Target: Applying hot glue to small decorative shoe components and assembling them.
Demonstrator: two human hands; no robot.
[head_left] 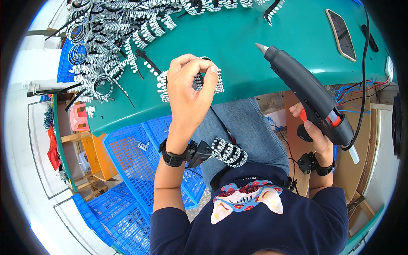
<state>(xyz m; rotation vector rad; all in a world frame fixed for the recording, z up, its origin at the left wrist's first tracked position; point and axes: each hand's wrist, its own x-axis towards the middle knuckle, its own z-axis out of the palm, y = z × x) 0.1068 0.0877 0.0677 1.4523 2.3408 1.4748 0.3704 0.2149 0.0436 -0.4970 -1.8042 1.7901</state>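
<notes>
Above the near edge of the green table, my left hand is closed, thumb and fingers pinching a black band with rows of silver rhinestones. Part of that rhinestone band is hidden behind the fingers. My right hand grips a black hot glue gun by its handle. The gun's metal nozzle points up and left over the table, apart from the band. A clear glue stick sticks out of its rear end. On my lap rests a coil of rhinestone banding.
A large heap of rhinestone bands covers the table's far left. A phone lies at the far right, beside the gun's black cord. Blue plastic crates stand below left; a pink stool is behind them.
</notes>
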